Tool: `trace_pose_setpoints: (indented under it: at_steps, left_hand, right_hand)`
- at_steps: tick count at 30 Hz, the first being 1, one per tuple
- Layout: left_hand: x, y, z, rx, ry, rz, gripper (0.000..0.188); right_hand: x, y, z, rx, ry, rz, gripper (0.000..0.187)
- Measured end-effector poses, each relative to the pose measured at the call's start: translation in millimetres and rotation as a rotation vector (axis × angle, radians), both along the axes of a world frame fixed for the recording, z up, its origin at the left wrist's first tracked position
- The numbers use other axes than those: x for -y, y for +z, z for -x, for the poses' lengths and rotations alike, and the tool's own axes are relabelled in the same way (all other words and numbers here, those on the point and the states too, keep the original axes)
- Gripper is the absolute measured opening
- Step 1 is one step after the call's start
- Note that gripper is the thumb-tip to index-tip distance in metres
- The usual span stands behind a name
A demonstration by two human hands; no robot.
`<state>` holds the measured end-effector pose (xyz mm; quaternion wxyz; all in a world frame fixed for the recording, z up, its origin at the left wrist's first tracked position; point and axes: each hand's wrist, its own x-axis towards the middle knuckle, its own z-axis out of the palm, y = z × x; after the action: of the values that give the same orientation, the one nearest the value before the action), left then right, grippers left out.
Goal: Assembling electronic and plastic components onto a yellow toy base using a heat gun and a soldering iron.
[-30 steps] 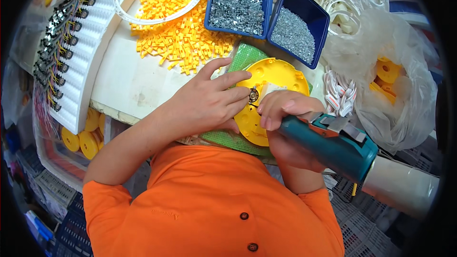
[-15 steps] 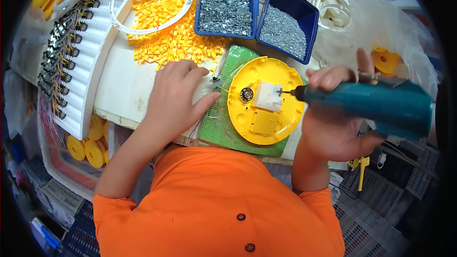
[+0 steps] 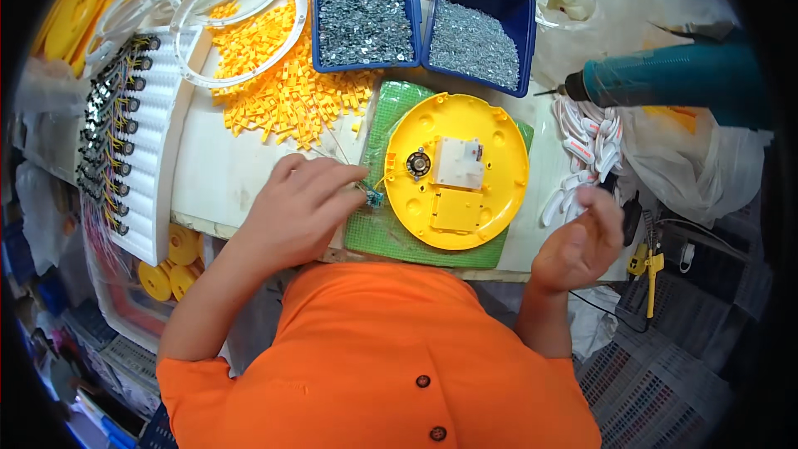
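Note:
A round yellow plastic housing (image 3: pixel 404 212) rests on a green mat (image 3: pixel 363 235) in front of me. Inside it are a white box-shaped part (image 3: pixel 454 164), a small round black-and-silver speaker (image 3: pixel 417 164) and a rectangular yellow cover (image 3: pixel 455 211). At its left edge, my left hand (image 3: pixel 303 204) has its fingers closed on a small green circuit board (image 3: pixel 373 197) with thin wires, partly hidden by the fingertips. My right hand (image 3: pixel 579 243) is off to the right of the housing, empty, with its fingers loosely bent and apart. The teal electric screwdriver (image 3: pixel 657 76) hangs above and beyond it, untouched.
Two blue bins of screws and small metal pieces (image 3: pixel 366 21) stand at the back. A heap of small yellow parts (image 3: pixel 291 87) lies left of them. A white foam tray (image 3: pixel 170 141) carries wired speakers. White curved pieces (image 3: pixel 590 145) lie at the right.
My right hand has let go of the screwdriver and moved lower, while the tool now hangs farther back. My left hand has gone from lying spread to closing its fingers at the circuit board.

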<state>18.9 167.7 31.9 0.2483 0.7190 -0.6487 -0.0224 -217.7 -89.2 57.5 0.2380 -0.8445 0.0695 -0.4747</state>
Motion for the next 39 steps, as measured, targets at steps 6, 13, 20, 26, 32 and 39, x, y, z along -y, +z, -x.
trace_pose_setpoints:
  at_steps: [6, 13, 20, 26, 32, 39]
  left_hand:
    - [32, 34, -27, -0.117, -0.052, -0.028, 0.022]
    - [44, 40, -25, 0.02, -0.193, -0.209, 0.017]
    - [37, 59, -4, 0.215, -0.072, -0.074, 0.022]
    - [25, 63, -9, 0.057, 0.059, -0.146, 0.022]
    - [36, 36, 0, -0.647, 0.16, 0.052, 0.017]
    - [61, 32, 29, -0.633, -0.013, -0.087, 0.016]
  right_hand:
    - [-4, -25, 84, -0.15, -0.389, -0.317, 0.021]
    - [52, -2, 173, -0.096, -0.876, -1.089, 0.03]
    - [122, -3, 276, 0.409, -0.972, -1.121, 0.039]
    - [145, -3, 287, 0.407, -1.173, -0.94, 0.022]
    - [62, 19, 233, 0.136, -1.202, -0.103, 0.013]
    - [-35, -3, 106, 0.102, -0.373, -0.714, 0.038]
